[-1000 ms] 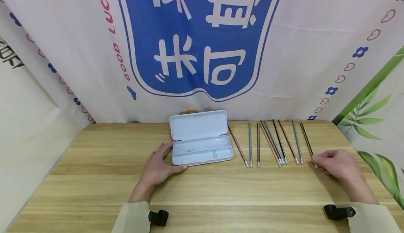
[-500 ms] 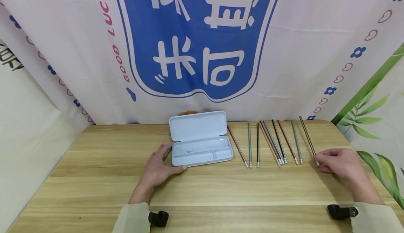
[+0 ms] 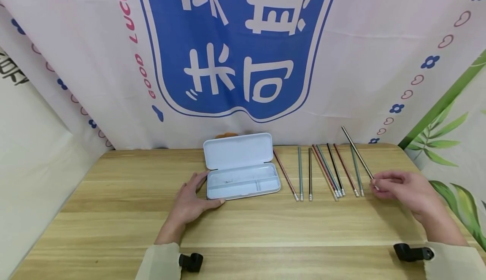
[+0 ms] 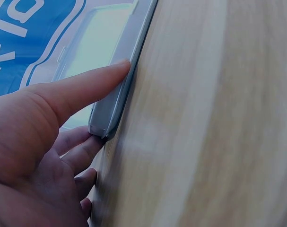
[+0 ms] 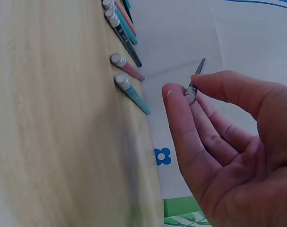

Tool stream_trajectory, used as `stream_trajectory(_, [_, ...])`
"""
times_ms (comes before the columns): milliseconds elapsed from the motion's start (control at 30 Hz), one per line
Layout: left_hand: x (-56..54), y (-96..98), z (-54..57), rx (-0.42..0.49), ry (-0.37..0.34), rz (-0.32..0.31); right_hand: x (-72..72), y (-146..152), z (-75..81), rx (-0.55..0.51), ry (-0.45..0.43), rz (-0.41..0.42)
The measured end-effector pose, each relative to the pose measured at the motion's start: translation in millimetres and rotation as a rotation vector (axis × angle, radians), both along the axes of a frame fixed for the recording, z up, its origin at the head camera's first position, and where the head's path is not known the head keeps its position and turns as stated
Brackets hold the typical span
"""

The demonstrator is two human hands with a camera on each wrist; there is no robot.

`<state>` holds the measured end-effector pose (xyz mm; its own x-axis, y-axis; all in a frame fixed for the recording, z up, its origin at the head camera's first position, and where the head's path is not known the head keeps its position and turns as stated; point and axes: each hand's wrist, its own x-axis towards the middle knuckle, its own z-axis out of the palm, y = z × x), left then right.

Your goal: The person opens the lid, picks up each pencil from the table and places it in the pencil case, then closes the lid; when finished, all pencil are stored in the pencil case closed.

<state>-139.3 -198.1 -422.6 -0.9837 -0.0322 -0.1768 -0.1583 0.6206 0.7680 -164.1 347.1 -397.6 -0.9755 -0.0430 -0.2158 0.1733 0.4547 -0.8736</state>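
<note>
A pale blue pencil case point(image 3: 243, 183) lies with its lid point(image 3: 238, 151) raised at the back of the table. My left hand point(image 3: 190, 200) holds its left end, thumb point(image 4: 96, 85) along the front rim and fingers round the side. My right hand point(image 3: 402, 191) pinches a dark pencil point(image 3: 357, 151) near its eraser end between thumb and fingertips. That pencil is off the table, its far end tilted up and leftward over a teal pencil point(image 3: 357, 172). In the right wrist view the dark pencil point(image 5: 197, 78) points away from the palm.
Several red, teal and black pencils lie in a loose row right of the case, among them a red pencil point(image 3: 285, 174) and a black pencil point(image 3: 310, 174). A printed cloth point(image 3: 341, 82) hangs behind the wooden table point(image 3: 265, 225).
My right hand has lifted the dark pencil off the table, and its far end has swung up and left over the neighbouring pencils. My left hand stays at the case.
</note>
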Motion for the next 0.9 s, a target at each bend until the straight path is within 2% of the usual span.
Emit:
stream_trajectory(300, [-0.8,-0.3,-0.9,0.0,0.01,0.0,3.4,-19,4.0,0.048,0.094,0.101])
stream_trajectory(567, [0.2,-1.4,-1.2,0.001,0.008,0.003,2.8,-37,3.2,0.113,0.172,0.118])
stream_trajectory(900, [1.7,-0.7,-0.2,-0.01,0.01,0.008,0.2,-64,2.1,0.136,0.17,0.114])
